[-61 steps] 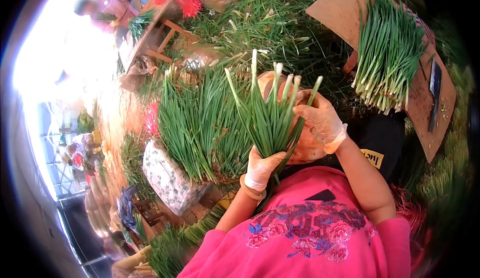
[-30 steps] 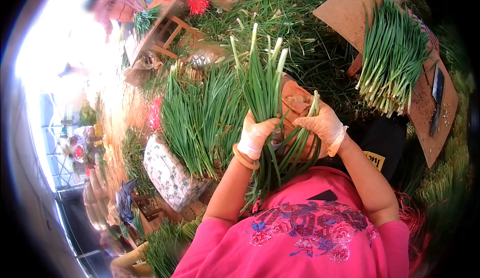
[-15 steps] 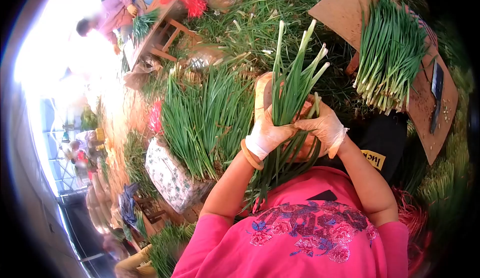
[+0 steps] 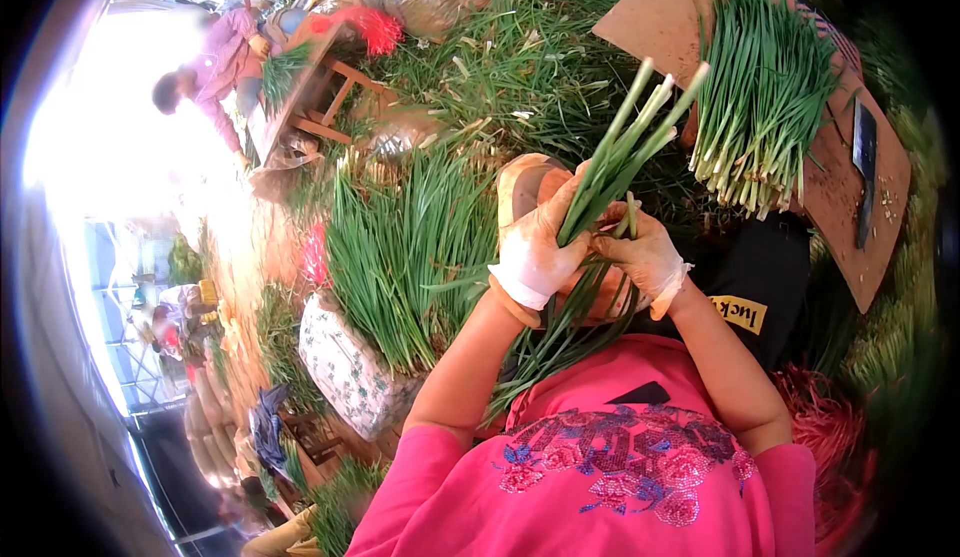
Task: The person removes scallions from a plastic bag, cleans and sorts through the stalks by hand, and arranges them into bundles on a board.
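My left hand (image 4: 545,242), in a stained whitish glove, is closed around a bunch of green chives (image 4: 625,152). Their pale cut-looking ends point up and to the right. Beside it my right hand (image 4: 648,262), gloved as well, pinches a few more chive stalks (image 4: 628,219), whose short pale ends poke out above the fingers. Long leaves hang below both hands towards my pink shirt. A large pile of chives (image 4: 405,247) lies just left of my hands. Part of each hand's fingers is hidden by the stalks and the other hand.
At the right, a neat stack of chives (image 4: 765,97) rests on a brown board (image 4: 850,207) with a cleaver (image 4: 865,162). Loose leaves (image 4: 530,67) cover the ground ahead. A flowered cushion-like block (image 4: 350,367) sits at left. Another person (image 4: 225,52) works by a wooden table (image 4: 315,87).
My left hand has tilted the chive bunch over to the right, and its pale ends now sit lower and further right. My right hand stays close beside it, still pinching stalks.
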`<state>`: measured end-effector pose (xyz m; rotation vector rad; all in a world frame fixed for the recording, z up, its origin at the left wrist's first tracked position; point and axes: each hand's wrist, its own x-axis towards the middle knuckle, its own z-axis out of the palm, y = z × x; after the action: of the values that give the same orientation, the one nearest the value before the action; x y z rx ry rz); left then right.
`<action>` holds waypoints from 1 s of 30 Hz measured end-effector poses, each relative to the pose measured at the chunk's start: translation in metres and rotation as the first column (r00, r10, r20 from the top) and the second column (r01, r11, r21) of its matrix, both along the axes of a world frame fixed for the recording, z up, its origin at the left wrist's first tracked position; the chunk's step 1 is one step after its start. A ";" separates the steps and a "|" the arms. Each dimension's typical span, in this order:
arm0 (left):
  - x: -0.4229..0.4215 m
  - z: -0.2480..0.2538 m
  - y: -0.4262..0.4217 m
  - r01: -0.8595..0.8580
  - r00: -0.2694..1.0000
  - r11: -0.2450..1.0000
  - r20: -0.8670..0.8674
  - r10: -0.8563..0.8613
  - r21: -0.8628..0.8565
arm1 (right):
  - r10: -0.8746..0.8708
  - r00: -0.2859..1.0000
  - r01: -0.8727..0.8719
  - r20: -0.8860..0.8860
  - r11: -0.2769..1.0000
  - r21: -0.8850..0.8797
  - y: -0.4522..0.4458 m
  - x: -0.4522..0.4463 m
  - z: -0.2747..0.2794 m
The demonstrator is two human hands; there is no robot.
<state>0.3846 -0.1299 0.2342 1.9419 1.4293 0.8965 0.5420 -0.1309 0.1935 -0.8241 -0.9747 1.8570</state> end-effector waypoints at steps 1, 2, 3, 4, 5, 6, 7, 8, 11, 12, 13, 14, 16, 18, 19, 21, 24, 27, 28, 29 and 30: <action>0.001 0.001 0.003 -0.002 0.998 0.998 -0.056 0.006 0.069 | -0.052 0.997 0.051 -0.047 0.998 -0.032 -0.003 -0.003 0.002; 0.000 -0.001 0.010 0.014 0.995 0.982 -0.097 0.005 0.186 | -0.107 0.990 0.101 -0.093 0.993 -0.067 -0.009 -0.007 0.004; -0.005 -0.005 0.020 0.034 0.990 0.953 -0.137 0.008 0.301 | -0.162 0.977 0.149 -0.136 0.983 -0.104 -0.012 -0.008 0.005; -0.007 -0.008 0.023 -0.010 0.993 0.956 -0.110 0.044 0.294 | -0.176 0.967 0.158 0.184 0.981 0.110 -0.011 -0.006 -0.007; -0.009 -0.011 0.025 -0.054 0.994 0.956 -0.081 0.080 0.287 | -0.160 0.966 0.152 0.201 0.987 0.056 -0.013 -0.002 -0.016; -0.016 -0.019 0.031 -0.122 0.989 0.981 0.101 0.107 0.154 | -0.143 0.966 0.146 0.217 0.989 0.003 -0.018 0.003 -0.023; -0.023 -0.020 0.040 -0.165 0.949 0.986 0.274 0.155 0.012 | -0.125 0.965 0.139 0.230 0.989 -0.047 -0.019 0.007 -0.024; -0.031 -0.017 0.046 -0.221 0.909 0.948 0.302 0.285 -0.230 | -0.113 0.994 0.108 -0.012 0.974 -0.199 -0.019 0.015 -0.021; -0.045 0.005 0.049 0.070 0.743 0.865 0.605 0.287 -0.497 | -0.177 0.979 0.144 -0.098 0.951 -0.272 -0.019 0.040 -0.024; -0.048 0.004 0.046 0.080 0.747 0.822 0.580 0.326 -0.564 | -0.225 0.973 0.206 -0.046 0.944 -0.259 -0.016 0.039 -0.008; -0.052 -0.001 0.042 0.091 0.753 0.772 0.551 0.360 -0.629 | -0.234 0.970 0.217 -0.062 0.954 -0.205 -0.014 0.040 -0.002; -0.054 -0.006 0.038 0.102 0.762 0.715 0.517 0.391 -0.692 | -0.244 0.967 0.231 -0.077 0.961 -0.153 -0.011 0.041 0.003; -0.052 -0.011 0.024 0.290 0.660 0.699 0.665 0.349 -0.654 | -0.251 0.966 0.246 -0.064 0.966 -0.084 -0.001 0.042 0.014; -0.037 0.000 0.010 0.385 0.546 0.710 0.766 0.339 -0.589 | -0.260 0.963 0.254 -0.074 0.963 -0.086 0.010 0.041 0.024; -0.030 0.001 0.004 0.360 0.560 0.713 0.751 0.351 -0.602 | -0.261 0.962 0.254 -0.078 0.963 -0.086 0.015 0.041 0.027; -0.022 0.000 -0.002 0.306 0.584 0.718 0.719 0.377 -0.626 | -0.264 0.965 0.262 -0.001 0.958 -0.113 0.022 0.037 0.025; -0.019 -0.002 -0.008 0.355 0.646 0.707 0.707 0.287 -0.611 | -0.255 0.963 0.266 0.084 0.952 -0.154 0.032 0.027 0.019; -0.013 0.011 -0.018 0.469 0.510 0.693 0.809 0.293 -0.547 | -0.360 0.931 0.347 -0.065 0.925 -0.154 0.039 0.019 -0.001; -0.008 0.022 -0.019 0.491 0.485 0.687 0.823 0.295 -0.536 | -0.386 0.920 0.375 -0.072 0.918 -0.125 0.039 0.018 0.000; -0.007 0.028 -0.019 0.514 0.460 0.679 0.837 0.297 -0.524 | -0.370 0.928 0.364 -0.050 0.926 -0.099 0.039 0.018 0.002; -0.014 0.021 -0.020 0.526 0.514 0.633 0.805 0.296 -0.568 | -0.355 0.935 0.352 -0.027 0.933 -0.073 0.040 0.018 0.005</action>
<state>0.3706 -0.1503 0.2552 0.6647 0.7607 0.7744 0.5598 -0.0912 0.1981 -0.9321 -0.6881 1.5932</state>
